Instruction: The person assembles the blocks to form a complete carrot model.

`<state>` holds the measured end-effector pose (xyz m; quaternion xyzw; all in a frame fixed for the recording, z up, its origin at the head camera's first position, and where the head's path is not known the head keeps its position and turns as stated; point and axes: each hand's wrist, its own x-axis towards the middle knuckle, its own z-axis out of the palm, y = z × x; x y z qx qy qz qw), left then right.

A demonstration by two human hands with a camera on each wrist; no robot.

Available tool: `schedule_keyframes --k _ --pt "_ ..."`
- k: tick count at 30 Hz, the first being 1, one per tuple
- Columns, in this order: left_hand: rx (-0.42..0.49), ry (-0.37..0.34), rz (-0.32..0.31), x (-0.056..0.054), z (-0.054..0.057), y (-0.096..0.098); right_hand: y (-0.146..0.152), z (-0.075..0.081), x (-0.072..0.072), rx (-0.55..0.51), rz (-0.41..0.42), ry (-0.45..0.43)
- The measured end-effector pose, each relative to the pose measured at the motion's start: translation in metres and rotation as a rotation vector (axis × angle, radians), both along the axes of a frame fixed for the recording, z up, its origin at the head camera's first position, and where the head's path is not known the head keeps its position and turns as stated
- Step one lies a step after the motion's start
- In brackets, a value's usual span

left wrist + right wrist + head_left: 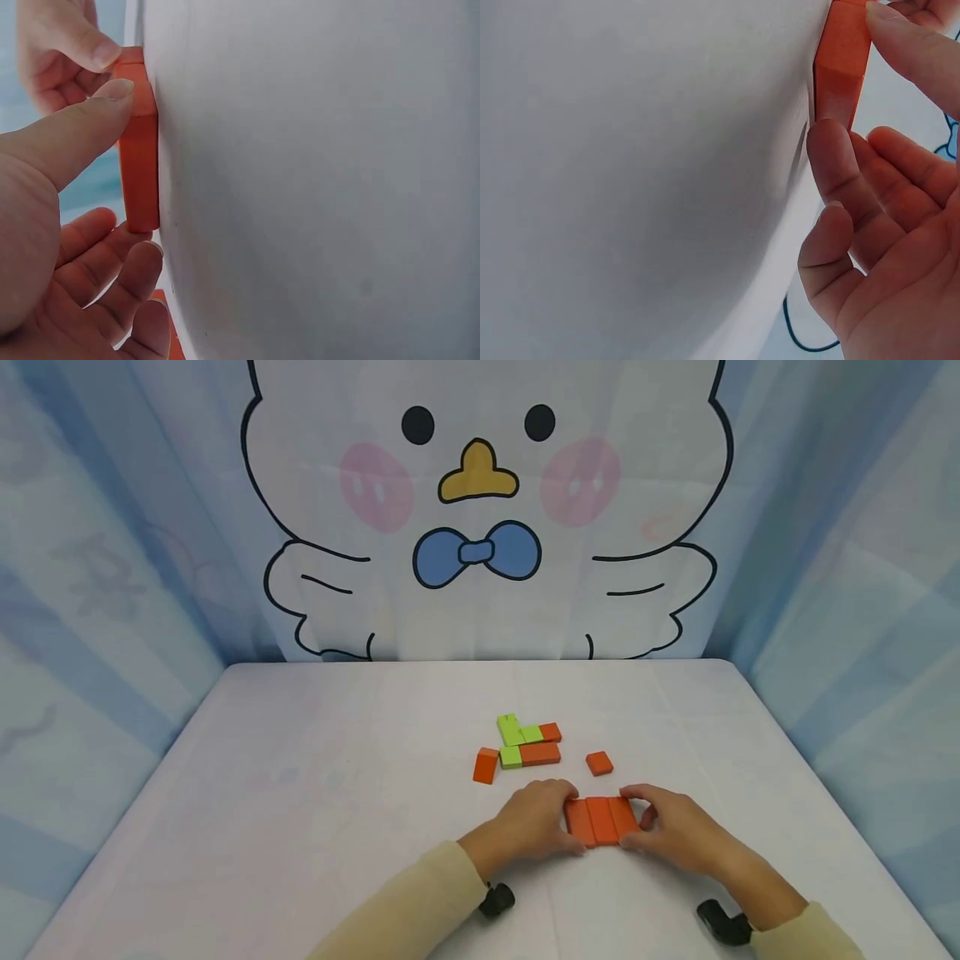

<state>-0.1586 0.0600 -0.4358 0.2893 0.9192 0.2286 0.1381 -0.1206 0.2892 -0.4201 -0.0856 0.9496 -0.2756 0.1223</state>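
Note:
Three orange rectangular blocks [600, 821] lie side by side on the white table, long sides touching. My left hand [531, 820] grips the row at its left side, its thumb on the near end and fingers round the far end. At the row's right side my right hand [678, 828] does the same. In the left wrist view the left thumb [94, 124] presses on an orange block [139, 176]. The right wrist view has an orange block [840, 67] between the right thumb [911, 41] and the fingers.
Beyond the hands, light green blocks [508, 729] and orange-brown blocks [540, 754] lie in a cluster. An orange block [485, 768] sits left of it, and a small orange block [599, 764] to its right. A curtain with a cartoon bird [480, 610] hangs behind the table [300, 793].

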Motion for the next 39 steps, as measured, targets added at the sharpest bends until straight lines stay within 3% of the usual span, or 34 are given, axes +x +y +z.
schedule_keyframes --k 13,24,30,39 --pt "-0.034 0.028 -0.029 0.009 0.004 0.014 0.014 0.002 0.009 0.014 0.023 0.001" --pt "-0.063 0.051 -0.022 0.006 0.002 0.010 0.017 0.007 0.008 0.046 0.021 -0.018" --pt "-0.014 0.012 0.030 -0.017 0.015 -0.010 0.014 0.009 0.006 0.047 -0.027 -0.056" --pt "-0.046 0.025 0.161 -0.077 0.036 -0.045 0.011 0.004 0.008 0.013 0.009 -0.030"
